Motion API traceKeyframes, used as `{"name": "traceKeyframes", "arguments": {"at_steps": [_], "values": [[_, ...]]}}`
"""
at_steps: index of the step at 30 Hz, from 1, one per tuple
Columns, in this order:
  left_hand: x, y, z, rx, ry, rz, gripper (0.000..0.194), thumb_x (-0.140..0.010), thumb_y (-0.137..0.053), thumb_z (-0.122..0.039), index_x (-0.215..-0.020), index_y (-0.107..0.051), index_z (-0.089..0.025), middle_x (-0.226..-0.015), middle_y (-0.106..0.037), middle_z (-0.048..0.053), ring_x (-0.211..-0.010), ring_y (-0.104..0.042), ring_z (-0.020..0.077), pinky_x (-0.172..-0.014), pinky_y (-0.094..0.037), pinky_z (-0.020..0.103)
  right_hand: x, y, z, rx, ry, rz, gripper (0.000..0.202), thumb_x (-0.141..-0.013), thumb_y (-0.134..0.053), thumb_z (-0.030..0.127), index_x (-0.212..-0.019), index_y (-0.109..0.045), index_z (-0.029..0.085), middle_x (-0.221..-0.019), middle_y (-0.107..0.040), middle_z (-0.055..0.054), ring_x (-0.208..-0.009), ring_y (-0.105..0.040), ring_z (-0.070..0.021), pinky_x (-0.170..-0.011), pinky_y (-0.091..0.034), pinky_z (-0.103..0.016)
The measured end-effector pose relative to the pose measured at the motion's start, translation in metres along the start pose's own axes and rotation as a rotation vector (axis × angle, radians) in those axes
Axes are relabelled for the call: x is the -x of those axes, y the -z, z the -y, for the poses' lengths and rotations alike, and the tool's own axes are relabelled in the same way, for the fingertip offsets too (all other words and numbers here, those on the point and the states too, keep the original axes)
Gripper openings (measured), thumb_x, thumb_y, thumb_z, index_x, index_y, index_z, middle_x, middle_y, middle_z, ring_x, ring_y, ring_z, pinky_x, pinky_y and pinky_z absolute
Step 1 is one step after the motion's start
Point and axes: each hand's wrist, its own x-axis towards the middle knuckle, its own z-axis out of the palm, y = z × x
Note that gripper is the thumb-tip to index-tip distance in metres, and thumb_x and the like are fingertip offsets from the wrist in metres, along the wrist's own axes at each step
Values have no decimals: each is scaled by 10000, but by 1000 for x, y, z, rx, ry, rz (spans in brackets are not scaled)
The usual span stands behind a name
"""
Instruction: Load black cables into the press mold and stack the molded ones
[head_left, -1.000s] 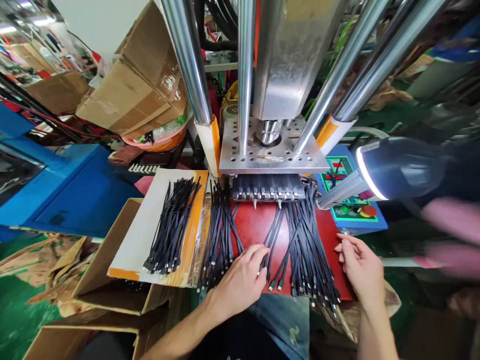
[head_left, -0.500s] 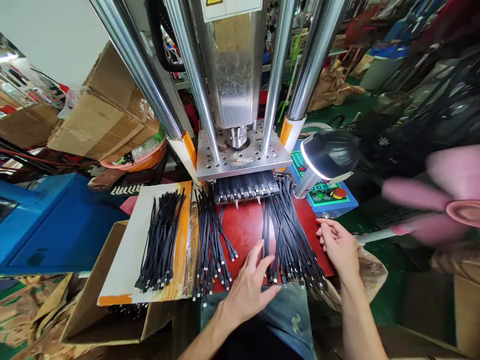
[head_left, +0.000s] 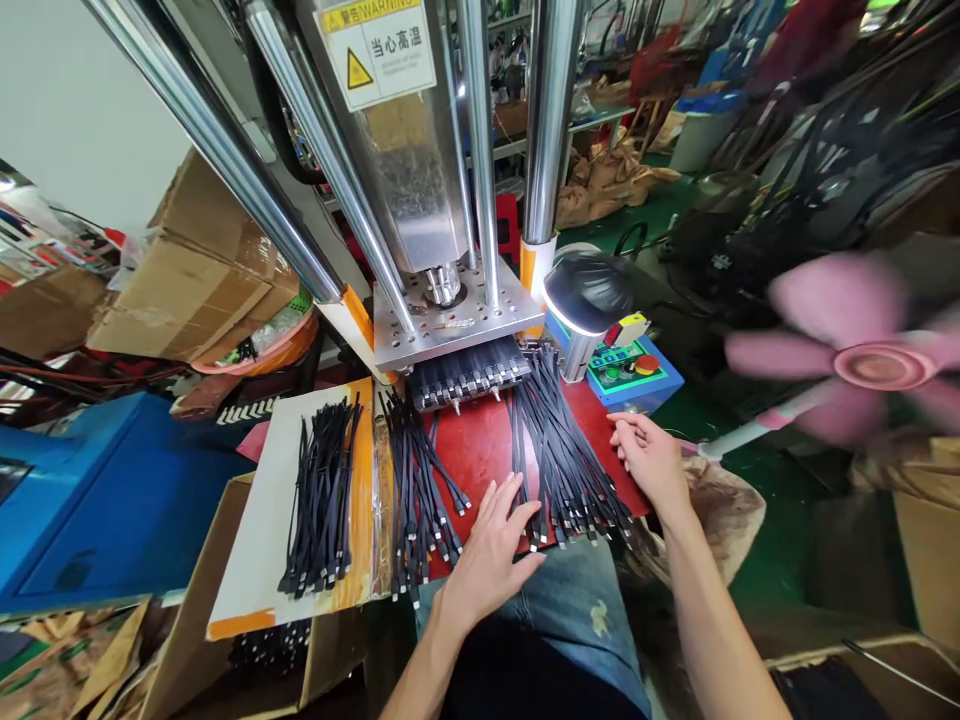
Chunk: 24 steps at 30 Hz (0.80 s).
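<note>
My left hand is spread flat, palm down, at the front edge of the red work surface. Its fingertips lie beside a fanned bundle of black flat cables, and nothing is in it. At the right edge of that surface is my right hand, its fingers loosely bent and apart, with no object visible in them. More black cables lie left of my left hand. The cables run up to a black mould holding a row of metal connectors, under the steel plate of a press.
Another cable bundle lies on a white board at left, above an open carton. A lamp and a blue control box with a red button stand at right. A pink fan is further right.
The whole view has shifted and tilted, so the press leans more and its warning label shows. Both hands keep nearly the same pose and place beside the cables.
</note>
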Motion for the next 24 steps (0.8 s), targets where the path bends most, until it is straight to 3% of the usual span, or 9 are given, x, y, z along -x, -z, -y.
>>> {"name": "traceKeyframes", "arguments": {"at_steps": [7,24], "values": [[-1,-4,2,36,-8,-67,449,-948,-806,-164,-1359,-641,-237,-1657,-556,173,-1604,-467,349,-1328,-341,702,1,1,1,20,-1,-2,529,-899,-676,669,-1060,-751,171,-701,-678,-14,-539,-558,-132,-451,-395,-233],[-4,-4,-2,82,23,-148,271,-936,-820,-170,-1179,-708,-207,-1566,-647,198,-1515,-581,368,-1292,-404,704,2,3,3,28,-60,1,475,-940,-667,624,-1087,-764,183,-737,-694,-25,-569,-571,-136,-482,-439,-237]]}}
